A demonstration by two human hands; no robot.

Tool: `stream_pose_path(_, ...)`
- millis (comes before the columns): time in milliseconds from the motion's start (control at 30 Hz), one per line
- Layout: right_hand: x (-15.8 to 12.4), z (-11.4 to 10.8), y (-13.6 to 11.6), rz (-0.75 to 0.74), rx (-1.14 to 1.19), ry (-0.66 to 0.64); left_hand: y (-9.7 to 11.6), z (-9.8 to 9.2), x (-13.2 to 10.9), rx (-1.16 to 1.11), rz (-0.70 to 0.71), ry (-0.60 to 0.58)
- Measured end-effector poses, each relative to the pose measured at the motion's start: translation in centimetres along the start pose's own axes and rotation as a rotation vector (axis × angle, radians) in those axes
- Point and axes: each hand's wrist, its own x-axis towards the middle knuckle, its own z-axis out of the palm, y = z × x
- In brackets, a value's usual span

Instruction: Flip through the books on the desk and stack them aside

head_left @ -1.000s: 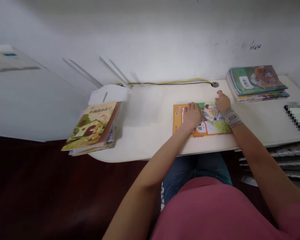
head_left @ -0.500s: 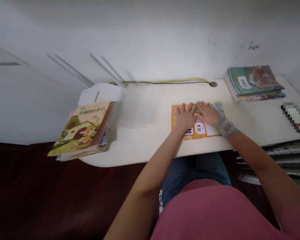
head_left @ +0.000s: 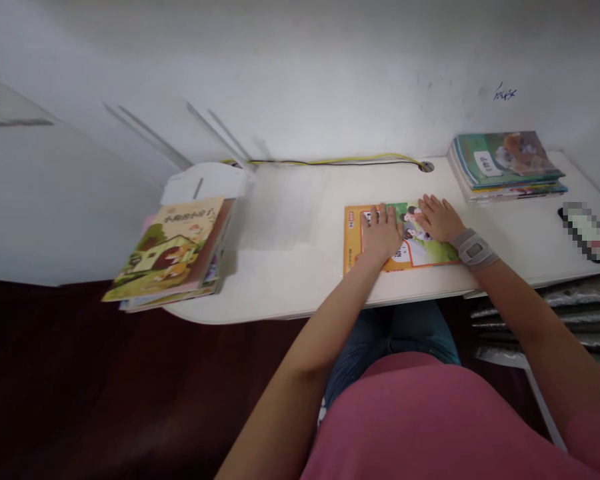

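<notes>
An orange-bordered picture book (head_left: 356,235) lies flat on the white desk (head_left: 290,280) in front of me. My left hand (head_left: 381,233) rests palm down on its middle, fingers stretched out. On the book's right part lies my right hand (head_left: 438,218), also flat with fingers spread. A grey band (head_left: 473,249) wraps my right wrist. Neither hand holds anything.
A stack of picture books (head_left: 177,250) overhangs the desk's left front edge, with white paper (head_left: 203,181) behind it. Another stack of books (head_left: 505,163) sits at the back right. A phone (head_left: 587,230) lies at the far right. A yellow and black cable (head_left: 330,161) runs along the wall.
My right hand went from the book's far right corner to beside my left hand, then slid back right across the cover. My left hand stayed on the book.
</notes>
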Motion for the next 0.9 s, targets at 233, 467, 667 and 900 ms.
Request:
stream_pose_path(233, 1.9, -0.2, -7.1, -0.143, 0.179, 0.048, -0.6, 0.5, 0.1, 0.011, 0.047, -0.092)
stream_pose_path(467, 2.2, 0.8, -4.8, -0.203, 0.151, -0.021, -2.5, 0.4, 0.3, -0.006, 0.109, -0.02)
stream_pose_path(667, 1.1, 0.6, -0.8, -0.114, 0.089, 0.022, -3.2, 0.3, 0.3, -0.019, 0.094, 0.02)
stream_pose_path(900, 1.0, 0.3, 1.6, -0.084, 0.068, 0.078, -8.7, -1.3, 0.1, 0.034, -0.036, 0.098)
